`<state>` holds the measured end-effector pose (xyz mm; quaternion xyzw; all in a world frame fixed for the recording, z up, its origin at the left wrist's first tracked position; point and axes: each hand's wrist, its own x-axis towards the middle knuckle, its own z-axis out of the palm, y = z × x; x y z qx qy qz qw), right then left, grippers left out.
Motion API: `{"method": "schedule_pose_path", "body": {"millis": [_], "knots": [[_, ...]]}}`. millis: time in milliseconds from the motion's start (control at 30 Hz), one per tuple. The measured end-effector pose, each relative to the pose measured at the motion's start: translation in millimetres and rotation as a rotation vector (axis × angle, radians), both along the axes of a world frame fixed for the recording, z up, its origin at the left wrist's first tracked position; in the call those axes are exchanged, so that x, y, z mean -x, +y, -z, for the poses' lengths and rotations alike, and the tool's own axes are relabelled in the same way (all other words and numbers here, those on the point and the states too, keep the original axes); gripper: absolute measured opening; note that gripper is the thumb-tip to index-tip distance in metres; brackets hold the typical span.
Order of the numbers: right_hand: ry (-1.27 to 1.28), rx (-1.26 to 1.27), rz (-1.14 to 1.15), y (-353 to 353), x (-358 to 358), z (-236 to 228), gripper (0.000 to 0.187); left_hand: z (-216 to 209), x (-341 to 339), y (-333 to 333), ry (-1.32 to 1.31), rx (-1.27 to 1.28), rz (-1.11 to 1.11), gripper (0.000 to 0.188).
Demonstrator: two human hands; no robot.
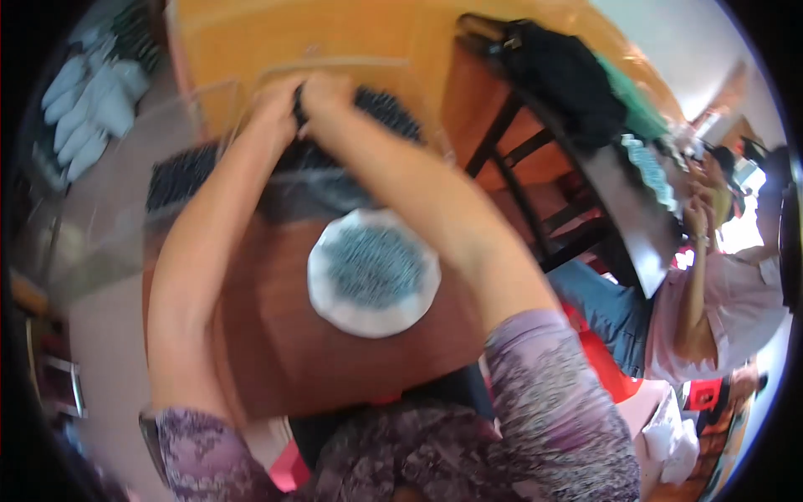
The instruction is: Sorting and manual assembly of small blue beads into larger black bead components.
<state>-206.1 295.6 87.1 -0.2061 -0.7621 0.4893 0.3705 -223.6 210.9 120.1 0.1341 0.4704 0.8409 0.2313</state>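
Observation:
Both arms reach forward to a clear plastic bin (351, 65) holding a heap of small dark pieces (386, 113). My left hand (279, 102) and my right hand (327, 94) are close together over the heap, fingers curled in. A bit of something dark shows between them; motion blur and the hands themselves hide what they grip. Nearer me, between my forearms, a white scalloped plate (326, 311) bears a pile of thin grey-blue pieces (374, 263). It rests on a brown wooden table (288, 335).
More dark pieces (180, 177) lie in a clear container at the left. A black bag (569, 79) sits on a dark table (623, 192) at the right, where another person (711, 309) sits working. White sacks (96, 105) are piled on the floor at far left.

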Motion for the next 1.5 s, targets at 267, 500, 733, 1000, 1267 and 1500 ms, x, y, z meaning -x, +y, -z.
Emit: {"method": "schedule_pose_path", "body": {"millis": [267,500,733,1000,1267,1500], "knots": [[-0.016,0.707,-0.366,-59.9,-4.1,-69.0,0.022,-30.4,23.2,-28.6,-0.132,0.159,-0.039,0.019],[0.186,0.698,-0.243,-147.8,-20.3,-90.2,0.024,-51.7,15.3,-117.8,-0.174,0.025,0.069,0.019],[0.138,0.773,-0.517,-220.2,-79.4,-95.4,0.027,-50.7,-55.4,-193.4,0.026,0.055,-0.334,0.008],[-0.264,0.342,-0.197,-252.4,-113.3,-21.6,0.038,32.8,-94.2,-237.4,-0.061,0.114,-0.539,0.019],[-0.326,0.082,-0.168,-224.6,-112.7,55.3,0.043,98.4,-121.7,-201.6,-0.05,0.081,-0.628,0.016],[-0.115,0.092,-0.093,-220.9,-107.0,93.5,0.039,138.7,-113.8,-193.5,0.105,0.198,-0.72,0.018]]}}
